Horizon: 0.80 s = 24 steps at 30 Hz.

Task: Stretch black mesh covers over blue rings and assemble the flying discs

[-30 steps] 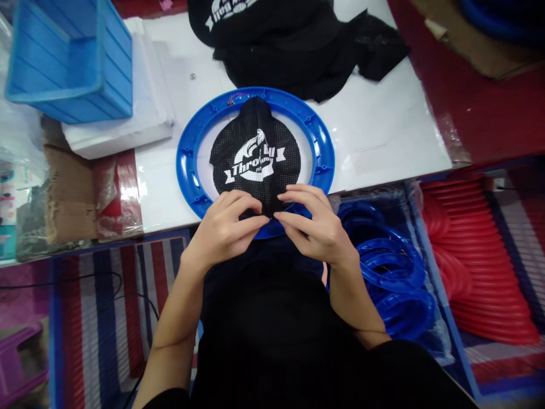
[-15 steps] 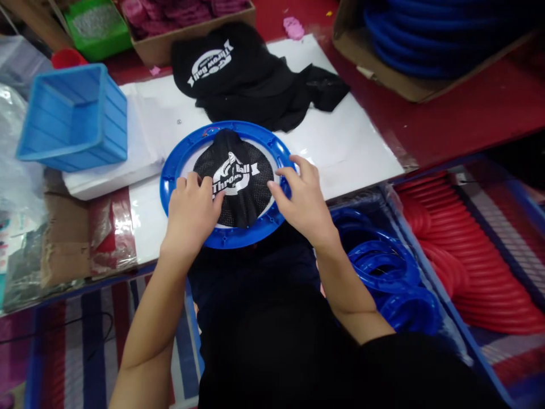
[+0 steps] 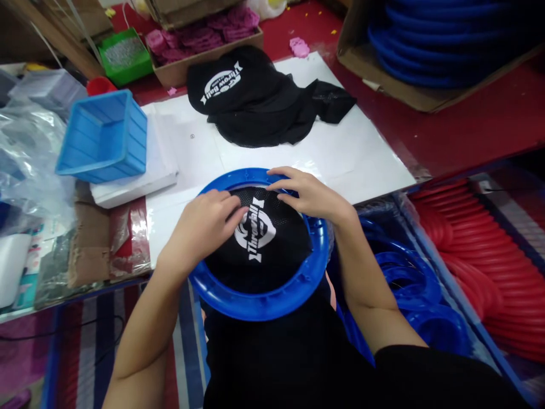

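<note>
A blue plastic ring [image 3: 264,304] lies half over the table's near edge, against my body. Inside it sits a black mesh [image 3: 276,258] with a white "Throw Ball" logo. My left hand [image 3: 204,224] rests on the mesh at the ring's far left, fingers curled and pinching the net near the logo. At the ring's far rim my right hand [image 3: 313,196] has its fingers and thumb closed on the mesh edge. Both hands nearly meet at the top of the ring.
A heap of black mesh pieces [image 3: 255,108] lies on the white sheet [image 3: 366,153] beyond the ring. A blue basket [image 3: 102,136] stands at the left. Blue rings [image 3: 409,278] and red rings [image 3: 464,244] fill bins at my right. A cardboard box of pink parts [image 3: 204,40] sits at the back.
The ring has slid toward me and turned about a quarter turn, so the logo now reads sideways. My hands went from the near rim, out to the ring's sides, and now meet at the far rim.
</note>
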Available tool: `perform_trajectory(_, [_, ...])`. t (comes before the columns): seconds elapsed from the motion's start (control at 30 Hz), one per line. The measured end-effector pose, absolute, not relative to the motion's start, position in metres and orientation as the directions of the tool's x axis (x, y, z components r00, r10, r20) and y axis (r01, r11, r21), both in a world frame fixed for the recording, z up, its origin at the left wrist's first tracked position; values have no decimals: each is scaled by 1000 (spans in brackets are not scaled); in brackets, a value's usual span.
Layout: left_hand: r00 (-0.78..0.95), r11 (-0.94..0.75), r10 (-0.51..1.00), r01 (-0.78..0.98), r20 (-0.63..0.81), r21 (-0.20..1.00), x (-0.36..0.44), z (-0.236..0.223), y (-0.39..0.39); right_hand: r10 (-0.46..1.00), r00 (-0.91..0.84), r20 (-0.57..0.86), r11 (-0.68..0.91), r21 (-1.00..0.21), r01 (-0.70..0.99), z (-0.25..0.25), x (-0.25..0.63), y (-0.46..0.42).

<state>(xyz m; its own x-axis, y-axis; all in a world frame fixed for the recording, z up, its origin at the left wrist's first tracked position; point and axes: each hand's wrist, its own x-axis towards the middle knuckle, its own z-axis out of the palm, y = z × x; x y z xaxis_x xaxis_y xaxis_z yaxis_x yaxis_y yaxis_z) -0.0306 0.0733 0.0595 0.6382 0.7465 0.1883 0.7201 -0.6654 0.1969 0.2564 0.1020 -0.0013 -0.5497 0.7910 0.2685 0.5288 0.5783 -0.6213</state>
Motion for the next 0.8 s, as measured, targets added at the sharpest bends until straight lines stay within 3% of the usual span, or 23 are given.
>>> perform_trajectory(0.1, [702,-732,680,638,212,238,-28,57,103,700,-676,230,645,-609,462,7,258,120])
perform_trajectory(0.33, [789,-790,597,545,146,280,-23,28,137,652,-718,241,664,-638,389,4,249,143])
perform_trajectory(0.6, [715,-655,692,565,98,502,-38,28,140,556,-814,165,680,-654,332,3,234,167])
perform_trajectory(0.8, [673,-610,732,577,106,544,-43,30,140,453,-861,232,708,-680,189,6,218,184])
